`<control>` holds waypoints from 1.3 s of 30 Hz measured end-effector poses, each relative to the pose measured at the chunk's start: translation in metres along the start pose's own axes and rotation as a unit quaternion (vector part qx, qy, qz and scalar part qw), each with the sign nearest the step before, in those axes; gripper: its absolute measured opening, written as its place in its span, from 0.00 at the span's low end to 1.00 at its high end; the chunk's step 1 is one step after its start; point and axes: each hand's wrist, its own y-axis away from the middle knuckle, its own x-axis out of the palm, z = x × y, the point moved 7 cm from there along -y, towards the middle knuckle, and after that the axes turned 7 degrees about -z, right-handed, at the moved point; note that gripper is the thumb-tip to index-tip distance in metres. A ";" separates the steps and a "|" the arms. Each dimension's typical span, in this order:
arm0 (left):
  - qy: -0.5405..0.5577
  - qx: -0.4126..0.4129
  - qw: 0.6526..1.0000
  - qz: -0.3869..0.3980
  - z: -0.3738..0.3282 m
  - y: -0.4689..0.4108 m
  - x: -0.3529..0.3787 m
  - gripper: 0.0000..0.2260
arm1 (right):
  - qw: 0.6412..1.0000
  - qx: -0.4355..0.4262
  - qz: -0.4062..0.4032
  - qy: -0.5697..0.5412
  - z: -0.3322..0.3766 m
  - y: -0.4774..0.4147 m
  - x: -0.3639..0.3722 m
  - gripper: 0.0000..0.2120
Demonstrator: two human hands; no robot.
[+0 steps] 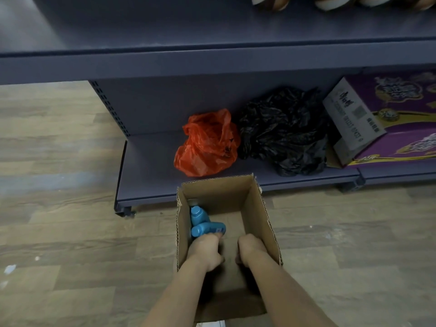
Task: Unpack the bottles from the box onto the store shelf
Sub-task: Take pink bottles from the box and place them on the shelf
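Two bare hands reach down into an open cardboard box (263,208) on a wood-look floor, in front of a grey store shelf (151,161).

Two blue bottles (204,224) lie against the box's left wall. The left hand (204,251) is beside them, fingertips touching the nearer one. The right hand (250,248) is apart from them. Both hands' fingers curl out of sight, so any grasp cannot be told.
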 end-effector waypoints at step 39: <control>0.316 0.219 0.913 -0.138 -0.251 0.312 -0.657 0.15 | 0.926 -0.186 -0.051 -0.324 0.082 0.459 -0.653 0.19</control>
